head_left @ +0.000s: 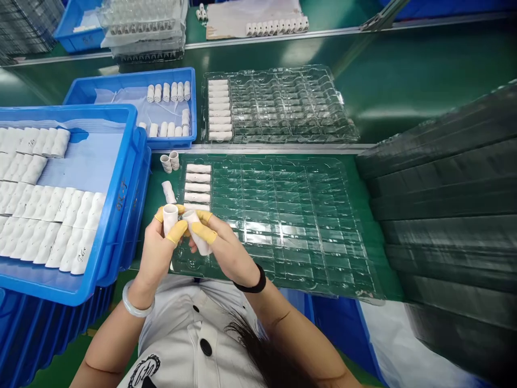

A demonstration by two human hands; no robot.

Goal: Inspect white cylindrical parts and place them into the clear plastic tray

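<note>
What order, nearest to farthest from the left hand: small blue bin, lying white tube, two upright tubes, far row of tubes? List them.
From the left hand:
1. Lying white tube, just ahead.
2. Two upright tubes, a little farther ahead.
3. Small blue bin, behind them, to the left.
4. Far row of tubes, top right.

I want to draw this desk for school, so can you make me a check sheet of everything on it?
Surface: green table, mostly covered.
Job's things: clear tray, with one column of white tubes filled.
Clutter: three loose tubes left of the tray.
Grips: left hand pinches a white tube; right hand holds a second tube; yellow fingertip covers on both.
Cables: nothing seen.
Surroundings: blue bins of tubes, far tray, dark tray stack.
</note>
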